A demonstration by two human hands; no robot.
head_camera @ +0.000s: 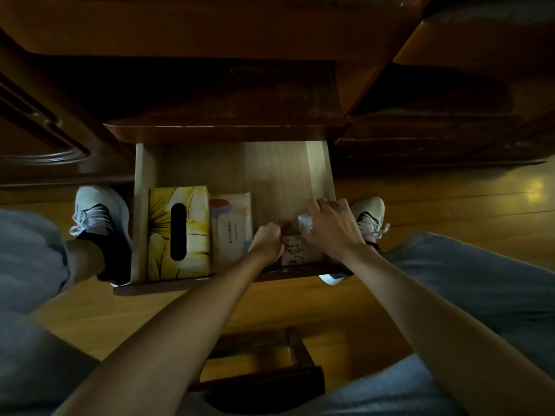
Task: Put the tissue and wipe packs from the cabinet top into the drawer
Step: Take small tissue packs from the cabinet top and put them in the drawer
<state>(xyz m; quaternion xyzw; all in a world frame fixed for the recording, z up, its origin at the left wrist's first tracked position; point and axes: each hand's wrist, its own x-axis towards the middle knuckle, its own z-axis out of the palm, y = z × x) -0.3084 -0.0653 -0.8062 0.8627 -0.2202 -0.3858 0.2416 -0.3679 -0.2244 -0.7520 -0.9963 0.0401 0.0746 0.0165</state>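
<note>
Hands both down inside open drawer (318,163), forearms extended from 6 o'clock toward centre. Left hand (268,241) curled into loose fist, knuckles up, pressed to left edge of small brown printed pack (295,250); pinch or mere touch, cannot tell. Right hand (329,225) palm down, fingers bent, closed around small white pack (305,221), held just above far end of brown pack (contact between the two packs not resolvable).

Drawer interior: pale wood, pulled out from dark wooden cabinet (228,130) at 12 o'clock. Yellow flower-print tissue box (192,232) lying flat at 9 o'clock side of drawer, against left wall, dark oval slot facing up. White wipe pack (231,226) with rounded lid flap just beside it, at its 3 o'clock, touching or nearly so. Brown pack at 5 o'clock corner, near drawer front.

Room: dim, glossy wooden floor (450,205), light reflection at 3 o'clock. Person seated, knees in grey trousers at 8 and 4 o'clock. Dark wooden stool frame (288,373) at 6 o'clock, between legs.

Counts: tissue boxes 1; wipe packs 1; small packs 2 (brown, white); hands 2; sneakers 2, left sneaker (99,211) at 9 o'clock, right sneaker (371,216) at 3 o'clock, either side of drawer.
</note>
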